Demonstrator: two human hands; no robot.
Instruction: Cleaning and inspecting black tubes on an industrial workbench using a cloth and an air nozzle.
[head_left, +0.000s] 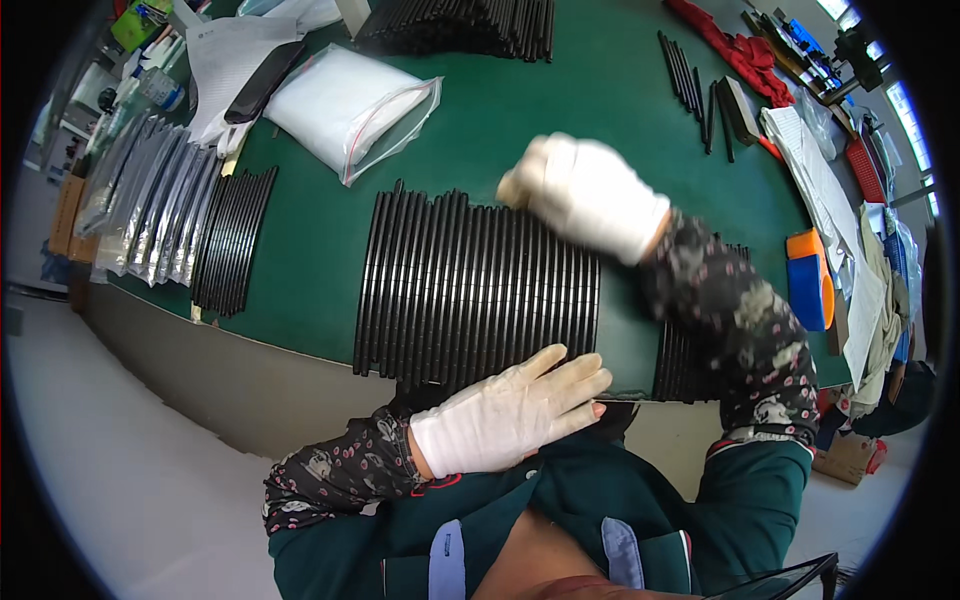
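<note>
Green mat [560, 110] carries black rods [470, 290], long axes near-to-far; left hand [510, 410] lies flat, fingers extended, at near ends, right hand [585, 195], blurred, fingers curled, at far ends.

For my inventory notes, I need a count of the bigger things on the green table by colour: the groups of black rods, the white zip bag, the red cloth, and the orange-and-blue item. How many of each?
Black rod groups: 5, namely the main row, left, top, upper right, under the right forearm
White zip bag: 1
Red cloth: 1
Orange-and-blue item: 1
Total: 8
</note>
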